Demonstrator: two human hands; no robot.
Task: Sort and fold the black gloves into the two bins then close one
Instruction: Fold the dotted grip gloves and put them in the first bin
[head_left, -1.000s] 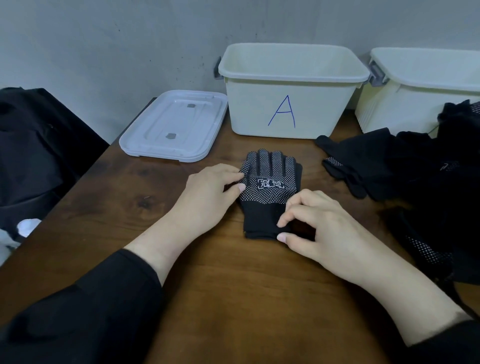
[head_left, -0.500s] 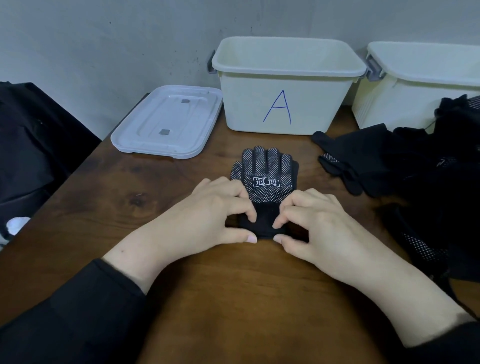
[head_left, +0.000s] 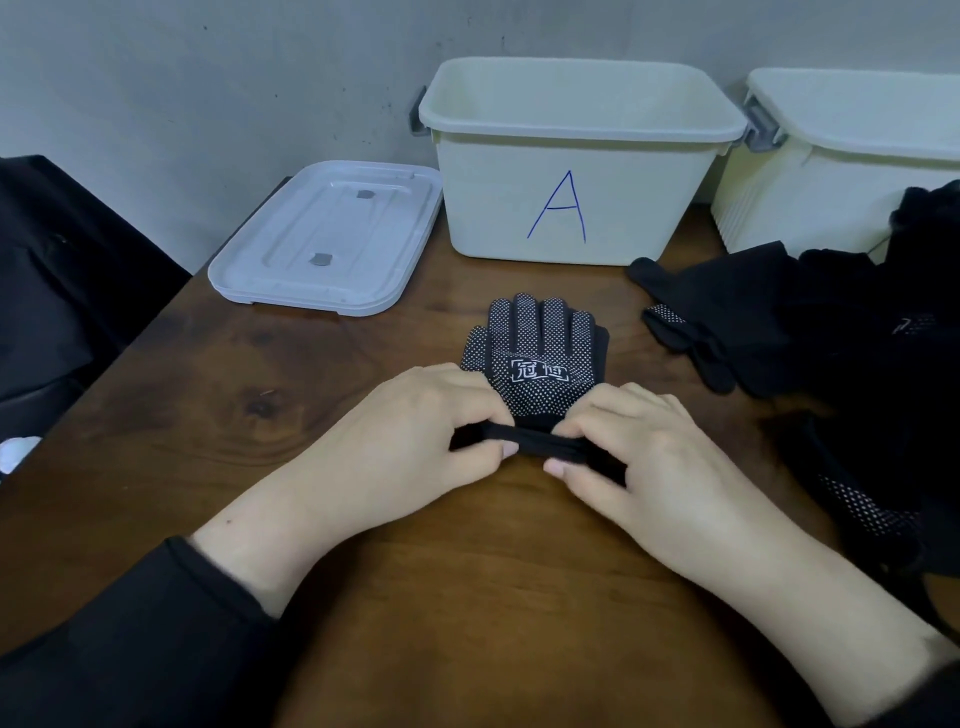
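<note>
A black glove (head_left: 537, 358) with white grip dots and a white logo lies flat on the wooden table (head_left: 311, 384), fingers pointing away from me. My left hand (head_left: 410, 441) and my right hand (head_left: 639, 452) each pinch the glove's cuff, which is lifted and stretched wide between them. Behind the glove stands an open cream bin marked "A" (head_left: 576, 161). A second open cream bin (head_left: 841, 161) stands at the far right, partly cut off. More black gloves lie in a pile (head_left: 810, 322) at the right.
A white bin lid (head_left: 327, 239) lies flat on the table left of bin A. A grey wall runs behind the bins. Dark fabric (head_left: 62, 280) sits beyond the table's left edge.
My left hand moved from the glove's side down to the cuff. Both hands now pinch the cuff and have pulled it up and apart.
</note>
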